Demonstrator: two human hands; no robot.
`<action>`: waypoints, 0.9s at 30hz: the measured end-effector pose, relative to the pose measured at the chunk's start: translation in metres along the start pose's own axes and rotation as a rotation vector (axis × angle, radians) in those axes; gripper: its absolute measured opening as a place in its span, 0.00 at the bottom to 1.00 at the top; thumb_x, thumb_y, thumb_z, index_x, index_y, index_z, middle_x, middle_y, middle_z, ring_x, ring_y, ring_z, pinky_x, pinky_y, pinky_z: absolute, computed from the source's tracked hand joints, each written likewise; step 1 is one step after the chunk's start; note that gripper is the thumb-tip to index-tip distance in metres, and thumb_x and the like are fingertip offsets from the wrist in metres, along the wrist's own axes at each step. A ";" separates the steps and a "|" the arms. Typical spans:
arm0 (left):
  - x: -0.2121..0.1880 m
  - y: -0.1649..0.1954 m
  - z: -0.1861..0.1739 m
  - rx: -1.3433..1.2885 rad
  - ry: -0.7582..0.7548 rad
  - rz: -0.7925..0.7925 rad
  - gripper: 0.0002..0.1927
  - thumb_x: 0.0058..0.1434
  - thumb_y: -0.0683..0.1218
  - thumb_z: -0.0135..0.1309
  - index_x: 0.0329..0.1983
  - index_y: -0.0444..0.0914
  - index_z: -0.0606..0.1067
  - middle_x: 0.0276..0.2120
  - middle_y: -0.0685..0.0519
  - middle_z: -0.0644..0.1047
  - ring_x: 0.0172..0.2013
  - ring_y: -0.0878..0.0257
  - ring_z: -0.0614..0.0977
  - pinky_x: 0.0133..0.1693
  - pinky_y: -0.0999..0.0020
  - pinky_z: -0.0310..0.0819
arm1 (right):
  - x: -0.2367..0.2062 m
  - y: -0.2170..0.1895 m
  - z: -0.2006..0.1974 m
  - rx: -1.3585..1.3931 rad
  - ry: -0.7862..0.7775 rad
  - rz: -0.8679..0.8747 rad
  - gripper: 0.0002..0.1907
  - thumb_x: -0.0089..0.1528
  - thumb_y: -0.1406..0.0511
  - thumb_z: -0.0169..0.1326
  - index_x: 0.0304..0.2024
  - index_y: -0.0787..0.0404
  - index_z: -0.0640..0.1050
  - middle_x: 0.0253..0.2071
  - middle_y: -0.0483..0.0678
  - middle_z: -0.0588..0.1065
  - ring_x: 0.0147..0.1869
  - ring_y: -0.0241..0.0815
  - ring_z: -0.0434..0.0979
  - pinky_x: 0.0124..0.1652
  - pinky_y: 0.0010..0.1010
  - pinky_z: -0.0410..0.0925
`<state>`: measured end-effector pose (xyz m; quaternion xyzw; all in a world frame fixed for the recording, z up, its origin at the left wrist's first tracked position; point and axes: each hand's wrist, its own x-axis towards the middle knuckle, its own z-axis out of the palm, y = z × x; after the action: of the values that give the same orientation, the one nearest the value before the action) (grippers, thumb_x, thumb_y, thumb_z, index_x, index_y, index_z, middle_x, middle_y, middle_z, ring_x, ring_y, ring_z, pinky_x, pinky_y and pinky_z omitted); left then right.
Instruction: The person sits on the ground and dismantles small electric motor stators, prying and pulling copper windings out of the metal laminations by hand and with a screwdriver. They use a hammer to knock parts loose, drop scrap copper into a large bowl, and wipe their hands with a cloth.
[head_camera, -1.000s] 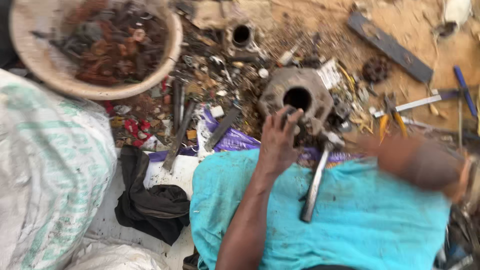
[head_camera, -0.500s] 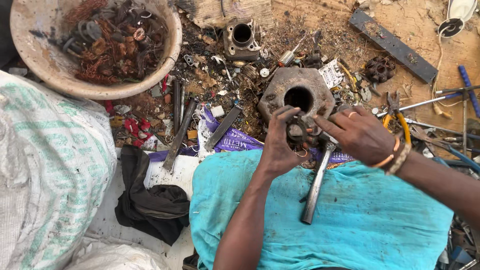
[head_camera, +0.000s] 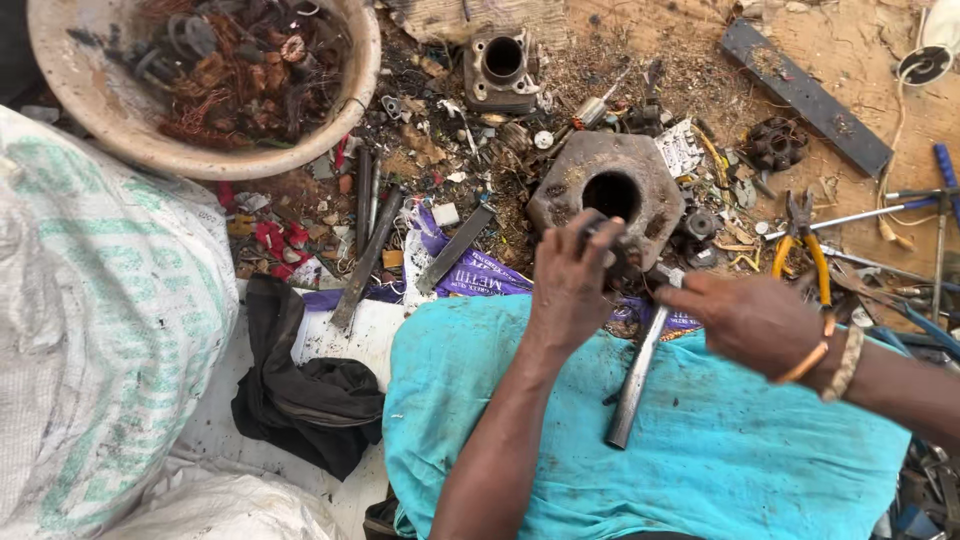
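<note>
My left hand (head_camera: 568, 288) grips a small dark metal part (head_camera: 612, 240), holding it just in front of a grey six-sided metal block (head_camera: 565, 185) with a round hole. My right hand (head_camera: 752, 322), with bands on the wrist, lies to the right, its blurred fingertips at the upper end of a metal-handled hammer (head_camera: 630, 392). The hammer rests on the turquoise cloth (head_camera: 720, 460) over my lap. The blur hides whether the right hand's fingers close on anything.
A big bowl (head_camera: 200, 165) of rusty wire and scrap sits far left, with a white woven sack (head_camera: 100, 330) and a black cloth (head_camera: 310, 400) below it. Orange-handled pliers (head_camera: 808, 255), a flat metal bar (head_camera: 805, 95), an engine cylinder (head_camera: 500, 65) and loose scrap litter the ground.
My right hand came in from the right to the part at my left hand, then drew back down to the hammer's upper end. My left hand kept hold of the part.
</note>
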<state>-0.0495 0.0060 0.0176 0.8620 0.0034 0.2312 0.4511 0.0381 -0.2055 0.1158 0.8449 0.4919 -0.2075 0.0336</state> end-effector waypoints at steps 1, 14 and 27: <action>-0.001 0.001 0.001 0.016 -0.013 0.011 0.44 0.46 0.31 0.60 0.67 0.47 0.64 0.61 0.49 0.67 0.53 0.46 0.72 0.52 0.50 0.68 | -0.003 -0.004 0.009 0.093 0.029 0.014 0.29 0.48 0.72 0.54 0.54 0.52 0.77 0.37 0.50 0.78 0.34 0.54 0.80 0.32 0.46 0.74; -0.003 0.008 -0.003 -0.277 -0.130 -0.021 0.48 0.35 0.37 0.70 0.62 0.46 0.65 0.61 0.45 0.65 0.57 0.41 0.69 0.57 0.48 0.69 | 0.011 0.042 -0.034 -0.350 -0.162 0.274 0.22 0.63 0.67 0.52 0.60 0.46 0.75 0.40 0.46 0.79 0.41 0.42 0.82 0.37 0.36 0.77; -0.003 0.005 0.000 -0.266 -0.088 -0.031 0.51 0.35 0.38 0.74 0.64 0.45 0.62 0.59 0.45 0.66 0.59 0.44 0.69 0.60 0.50 0.70 | -0.031 0.047 -0.008 0.261 -0.224 0.169 0.34 0.52 0.73 0.57 0.62 0.50 0.75 0.49 0.48 0.82 0.48 0.47 0.85 0.49 0.37 0.77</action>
<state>-0.0533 0.0025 0.0200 0.8038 -0.0337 0.1845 0.5646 0.0673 -0.2532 0.1282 0.8521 0.3811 -0.3586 -0.0045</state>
